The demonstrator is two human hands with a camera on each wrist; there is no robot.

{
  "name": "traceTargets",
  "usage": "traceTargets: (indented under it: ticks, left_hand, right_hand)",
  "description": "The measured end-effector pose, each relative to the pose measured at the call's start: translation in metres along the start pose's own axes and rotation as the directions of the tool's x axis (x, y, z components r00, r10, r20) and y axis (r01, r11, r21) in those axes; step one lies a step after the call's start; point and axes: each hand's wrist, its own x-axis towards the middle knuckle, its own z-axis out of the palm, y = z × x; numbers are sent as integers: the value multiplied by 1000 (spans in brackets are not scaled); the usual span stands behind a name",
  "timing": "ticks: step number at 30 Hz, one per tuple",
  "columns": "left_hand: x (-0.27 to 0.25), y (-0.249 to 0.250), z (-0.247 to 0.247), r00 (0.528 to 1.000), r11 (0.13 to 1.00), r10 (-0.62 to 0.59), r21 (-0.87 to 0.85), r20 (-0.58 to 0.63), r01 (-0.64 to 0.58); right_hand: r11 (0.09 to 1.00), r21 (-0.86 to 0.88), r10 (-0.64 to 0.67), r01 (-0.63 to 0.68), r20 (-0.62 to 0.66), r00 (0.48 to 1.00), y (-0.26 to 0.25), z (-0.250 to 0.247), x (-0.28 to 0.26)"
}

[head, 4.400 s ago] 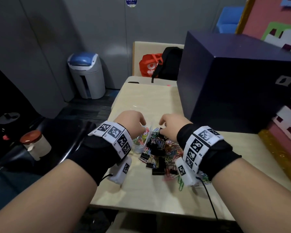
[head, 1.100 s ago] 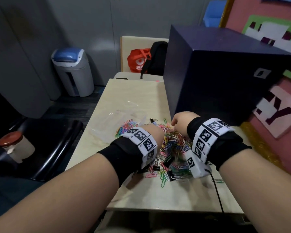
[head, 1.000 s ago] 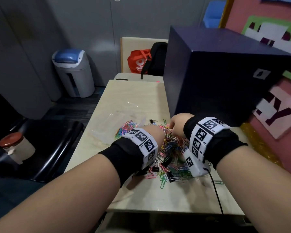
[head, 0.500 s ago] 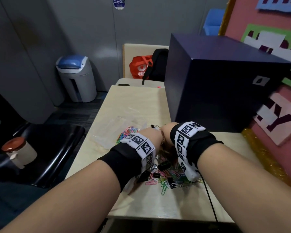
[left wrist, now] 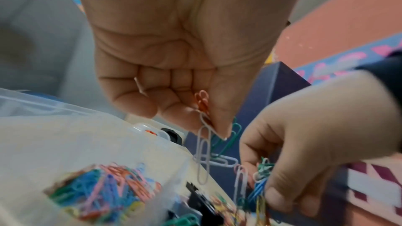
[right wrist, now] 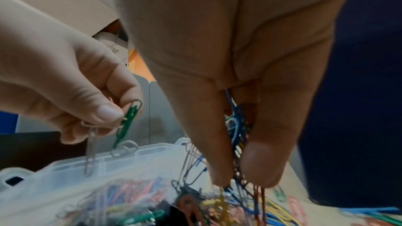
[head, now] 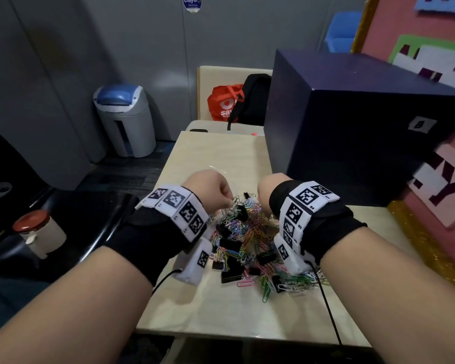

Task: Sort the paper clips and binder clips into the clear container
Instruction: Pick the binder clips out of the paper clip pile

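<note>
Both hands had risen from the pile (head: 247,240): left hand (left wrist: 185,54) and right hand (right wrist: 239,92) each pinching linked paper clips (left wrist: 204,145) beside the clear container (right wrist: 135,157), untangling before sorting.

Both hands hover over the clip pile (head: 247,240) on the table (head: 221,311). The left hand (head: 208,189) pinches clips; the right hand (head: 267,191) is curled beside it. A dark box (head: 352,127) stands right of the pile.

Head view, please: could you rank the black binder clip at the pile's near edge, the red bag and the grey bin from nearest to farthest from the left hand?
From the left hand:
1. Black binder clip, on the table just below and right of the wrist.
2. Red bag, far end, behind the table.
3. Grey bin, on the floor to the left; close to the bag's distance, so this order is tentative.
</note>
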Motion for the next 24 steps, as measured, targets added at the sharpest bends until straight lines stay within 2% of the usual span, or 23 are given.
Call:
traceTargets:
  ticks: [2,4,7,9,12,15,18,21,24]
  left_hand:
    - [0,-11,-7,998,998,-54,-34,-38,53]
    - [1,-21,-12,992,993,-111,-37,-68,108]
    - [-1,-31,-15,980,985,-175,-19,-90,174]
    - [-2,-34,-13,975,979,-202,-2,-96,202]
    - [-2,-37,-9,967,971,-237,-4,-94,237]
    - [-2,-39,-5,962,967,-255,-6,-97,256]
    - [-2,-39,-3,960,968,-250,-21,-127,250]
    - [-2,-38,-1,964,975,-219,3,-153,222]
    - [0,-34,3,971,982,-177,41,-160,186]
  right_hand:
    - [993,114,13,-11,-13,1000,-3,-7,0]
    - [992,125,-7,9,-19,1000,-12,-10,13]
    - [985,166,-60,53,39,997,-30,-14,36]
    - [967,250,-53,55,-17,998,-40,-23,32]
    - [973,186,-128,134,-45,991,-53,-31,27]
    - [971,167,-154,171,-113,982,-60,-27,29]
    - [947,267,-159,181,-102,982,-61,-21,28]
    - [926,333,-136,180,-153,979,-53,-21,24]
    - [958,261,-101,122,-94,990,-34,-24,16]
